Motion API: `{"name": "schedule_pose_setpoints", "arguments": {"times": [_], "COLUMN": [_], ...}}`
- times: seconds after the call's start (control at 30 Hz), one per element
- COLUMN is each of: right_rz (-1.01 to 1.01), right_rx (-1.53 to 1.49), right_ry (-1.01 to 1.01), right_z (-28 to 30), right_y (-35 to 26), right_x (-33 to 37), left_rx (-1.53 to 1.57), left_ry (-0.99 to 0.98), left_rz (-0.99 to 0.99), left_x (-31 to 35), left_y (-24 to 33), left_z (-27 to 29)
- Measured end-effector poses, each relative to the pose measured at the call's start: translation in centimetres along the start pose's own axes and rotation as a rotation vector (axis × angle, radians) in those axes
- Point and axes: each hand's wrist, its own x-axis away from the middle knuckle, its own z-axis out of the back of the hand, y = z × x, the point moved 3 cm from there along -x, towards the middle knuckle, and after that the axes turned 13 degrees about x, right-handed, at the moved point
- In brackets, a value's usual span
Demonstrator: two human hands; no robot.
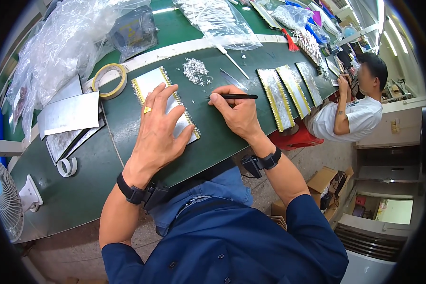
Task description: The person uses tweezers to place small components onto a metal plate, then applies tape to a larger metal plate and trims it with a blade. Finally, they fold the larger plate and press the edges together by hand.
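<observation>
My left hand (160,128) lies with its fingers spread on a flat silvery plate (151,81), holding nothing. Yellow strips with rows of small pale teeth-like pieces run along the plate's two long edges. Pinched in my right hand (241,116), to the right of the plate, are slim black tweezers (241,96). Their tips point left, over the green tabletop, close to one tiny white piece (193,102). A small heap of tiny white pieces (195,71) is scattered just beyond the tweezers. Near it lie a thin blade-like metal strip (233,79) and a white-tipped stick (234,63).
Three similar plates (275,97) lie to the right. A tape roll (110,80), stacked metal sheets (71,113) and a white fan (4,199) are on the left. Plastic bags (66,52) crowd the far side. A co-worker (350,113) sits at the far right.
</observation>
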Motion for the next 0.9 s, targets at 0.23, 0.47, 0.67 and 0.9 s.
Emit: {"name": "schedule_pose_setpoints", "arguments": {"times": [0.23, 0.47, 0.67, 0.9], "right_rz": [-0.059, 0.162, 0.032, -0.017], "right_rx": [-0.046, 0.135, 0.08, -0.003], "right_ry": [-0.01, 0.048, 0.024, 0.01], "right_z": [-1.6, -2.2, -2.0, -2.1], "right_y": [-1.3, -1.9, -1.4, -1.4], "right_x": [0.6, 1.5, 1.3, 0.8], "left_rx": [0.016, 0.002, 0.008, -0.006], "left_ry": [0.004, 0.003, 0.009, 0.014], "left_rz": [0.002, 0.008, 0.005, -0.003], "left_x": [0.0, 0.0, 0.1, 0.0], "left_y": [-0.3, 0.0, 0.0, -0.3], "left_z": [0.0, 0.2, 0.2, 0.2]}}
